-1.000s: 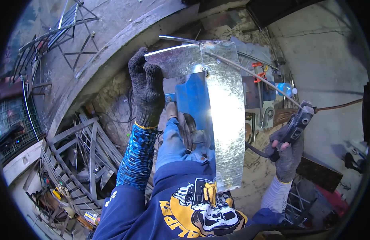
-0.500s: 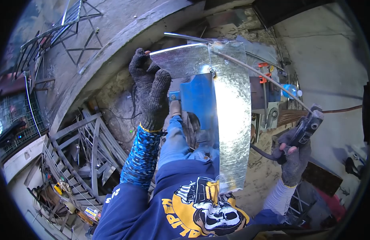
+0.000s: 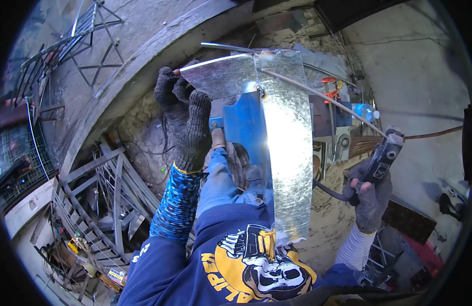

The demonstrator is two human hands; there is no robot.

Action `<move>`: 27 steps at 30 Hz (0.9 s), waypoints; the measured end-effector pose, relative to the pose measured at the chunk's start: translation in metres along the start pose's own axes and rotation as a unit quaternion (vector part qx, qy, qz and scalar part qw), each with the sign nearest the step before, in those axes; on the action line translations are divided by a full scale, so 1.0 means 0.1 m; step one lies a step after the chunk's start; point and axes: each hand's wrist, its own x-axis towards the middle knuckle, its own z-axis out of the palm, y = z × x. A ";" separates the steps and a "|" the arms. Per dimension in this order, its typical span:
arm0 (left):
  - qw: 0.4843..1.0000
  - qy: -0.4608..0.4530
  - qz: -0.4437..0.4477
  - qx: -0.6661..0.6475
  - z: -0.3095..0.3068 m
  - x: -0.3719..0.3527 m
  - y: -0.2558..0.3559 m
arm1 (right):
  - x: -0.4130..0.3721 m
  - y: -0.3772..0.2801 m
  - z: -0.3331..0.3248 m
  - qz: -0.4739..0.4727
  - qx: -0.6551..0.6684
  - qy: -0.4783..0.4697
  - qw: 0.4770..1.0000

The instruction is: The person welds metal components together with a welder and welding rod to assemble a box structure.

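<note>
My right hand (image 3: pixel 373 196), in a grey glove with bare fingertips, grips a welding electrode holder (image 3: pixel 386 155). A long welding rod (image 3: pixel 328 98) runs from its jaw up to the seam between two pieces of shiny sheet metal. One is a long upright strip (image 3: pixel 287 204); the other is a shorter flat piece (image 3: pixel 223 76) reaching left from its top. My gloved left hand (image 3: pixel 185 115) is at that piece's left end, fingers apart, one bare fingertip by the corner. A blue metal plate (image 3: pixel 244 130) shows beneath. A small dark lump (image 3: pixel 260 91) sits at the seam.
Metal bars and a ladder-like frame (image 3: pixel 88 219) are heaped at lower left. Right of the sheet metal are an orange clamp (image 3: pixel 329 91), a blue plastic bottle (image 3: pixel 366 111) and a broom (image 3: pixel 368 145). A cable (image 3: pixel 330 193) trails from the holder.
The whole view has shifted slightly, so everything sits a little further left. My left fingers look somewhat more spread at the sheet's corner. The right hand keeps its hold on the electrode holder.
</note>
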 end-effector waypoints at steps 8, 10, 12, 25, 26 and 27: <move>0.999 -0.010 0.047 0.017 -0.01 0.06 0.10 | -0.01 -0.01 -0.01 0.005 -0.005 -0.011 1.000; 0.998 -0.008 0.055 0.022 -0.01 0.05 0.09 | 0.00 -0.01 0.01 -0.001 -0.004 -0.006 1.000; 0.998 -0.006 0.063 0.028 -0.02 0.07 0.09 | -0.01 0.00 0.00 0.002 -0.001 -0.006 1.000; 0.998 0.035 0.035 0.026 0.03 0.03 0.13 | 0.00 0.02 -0.05 -0.008 -0.008 -0.009 1.000; 0.999 0.022 0.043 0.006 0.02 0.03 0.12 | 0.00 0.01 -0.04 -0.008 -0.008 -0.008 1.000; 0.999 0.022 0.042 0.006 0.02 0.04 0.12 | 0.00 0.00 -0.02 -0.006 -0.008 -0.005 1.000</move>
